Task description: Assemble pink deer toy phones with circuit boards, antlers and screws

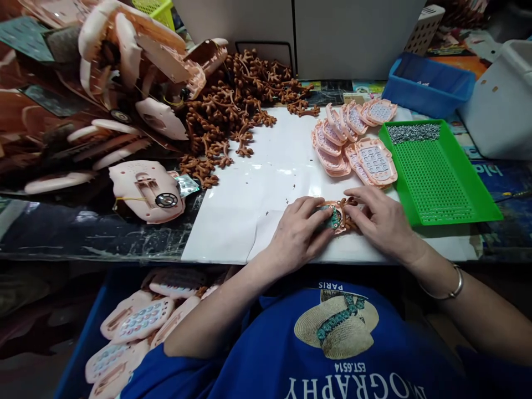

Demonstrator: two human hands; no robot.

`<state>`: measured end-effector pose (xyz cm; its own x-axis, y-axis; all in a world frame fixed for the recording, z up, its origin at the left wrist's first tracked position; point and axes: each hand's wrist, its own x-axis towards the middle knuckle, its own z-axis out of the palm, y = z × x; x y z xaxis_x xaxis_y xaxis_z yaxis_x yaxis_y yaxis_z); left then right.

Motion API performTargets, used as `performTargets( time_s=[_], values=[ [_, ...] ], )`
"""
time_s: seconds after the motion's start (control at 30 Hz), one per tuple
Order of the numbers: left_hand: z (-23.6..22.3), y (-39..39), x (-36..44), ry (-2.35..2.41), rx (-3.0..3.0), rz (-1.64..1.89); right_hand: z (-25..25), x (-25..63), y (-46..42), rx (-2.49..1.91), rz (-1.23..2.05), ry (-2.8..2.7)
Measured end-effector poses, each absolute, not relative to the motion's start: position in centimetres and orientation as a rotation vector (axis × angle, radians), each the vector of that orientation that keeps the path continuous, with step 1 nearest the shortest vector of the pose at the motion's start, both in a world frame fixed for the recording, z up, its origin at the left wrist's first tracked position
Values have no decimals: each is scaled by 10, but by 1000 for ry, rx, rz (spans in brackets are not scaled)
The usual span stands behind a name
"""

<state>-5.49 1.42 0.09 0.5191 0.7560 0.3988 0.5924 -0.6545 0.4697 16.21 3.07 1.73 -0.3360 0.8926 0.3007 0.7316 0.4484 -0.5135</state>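
On the white sheet, near the table's front edge, my hands meet over a small pink plastic shell (339,228) with a green circuit board (334,217) in it. My left hand (300,230) grips the shell's left side, fingers bent over the board. At the right end, my right hand (379,219) pinches a brown antler-shaped plastic piece (349,215) against the shell. My fingers hide much of both parts. Just beyond lie several pink keypad shells (372,160) with pale buttons, some overlapping in a fan.
A green tray (453,188) with small metal screws (415,133) stands at right, a blue bin (430,83) behind it. Brown antler pieces (233,100) are heaped at back left. Pink housings (147,191) with speakers pile up at left. A blue crate (89,343) below holds finished-looking pink keypads.
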Motion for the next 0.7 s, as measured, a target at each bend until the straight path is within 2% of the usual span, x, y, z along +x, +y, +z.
performTargets(
  time_s=[0.1, 0.23, 0.43, 0.7],
  values=[
    [1, 14, -55, 1147, 2473, 838, 14, 161, 39, -1325, 642, -2106],
    [1, 14, -55, 1130, 2480, 834, 13, 161, 42, -1261, 737, -2019],
    [0, 14, -54, 1136, 2504, 845, 15, 159, 46, -1282, 730, -2112],
    [-1, 14, -54, 1146, 2522, 818, 13, 160, 49, -1274, 556, -2322]
  ],
)
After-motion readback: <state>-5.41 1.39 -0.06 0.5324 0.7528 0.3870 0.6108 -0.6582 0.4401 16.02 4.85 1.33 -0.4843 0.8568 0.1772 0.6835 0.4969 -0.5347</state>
